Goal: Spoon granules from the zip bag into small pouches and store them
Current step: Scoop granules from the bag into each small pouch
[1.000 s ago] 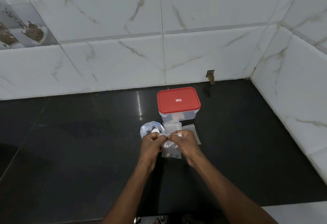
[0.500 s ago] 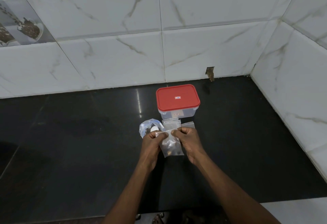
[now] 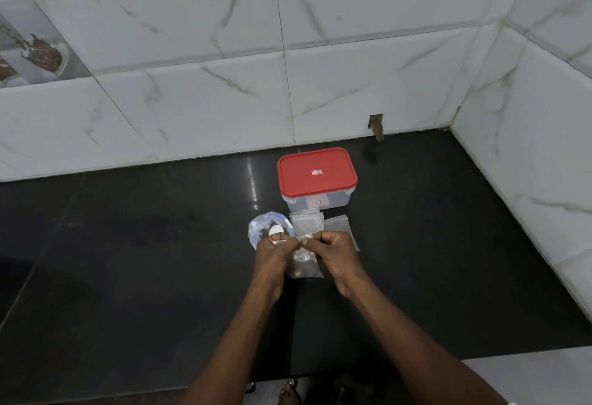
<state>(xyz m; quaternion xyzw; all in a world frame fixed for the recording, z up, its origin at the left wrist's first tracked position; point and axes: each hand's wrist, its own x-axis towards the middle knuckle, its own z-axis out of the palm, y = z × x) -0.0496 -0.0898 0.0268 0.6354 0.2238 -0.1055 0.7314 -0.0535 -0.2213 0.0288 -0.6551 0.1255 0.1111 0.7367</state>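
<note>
A small clear pouch [image 3: 304, 265] with brown granules at its bottom hangs between my hands above the black counter. My left hand [image 3: 272, 254] pinches the pouch's top edge on the left and my right hand [image 3: 336, 252] pinches it on the right, thumbs almost touching. Behind my left hand lies the crumpled clear zip bag [image 3: 267, 227] with a white spoon [image 3: 276, 229] resting in it. Empty small pouches [image 3: 307, 222] lie flat just beyond my hands. A clear storage box with a red lid [image 3: 317, 174], closed, stands behind them.
The black counter [image 3: 128, 260] runs to white marble-tiled walls at the back and right. Its front edge is near my arms; a white ledge [image 3: 528, 372] sits at the lower right. A small hole [image 3: 376, 124] marks the back wall.
My hands have drawn together along the pouch's top edge, and the pouch hangs more upright. The zip bag, spoon and box have not moved.
</note>
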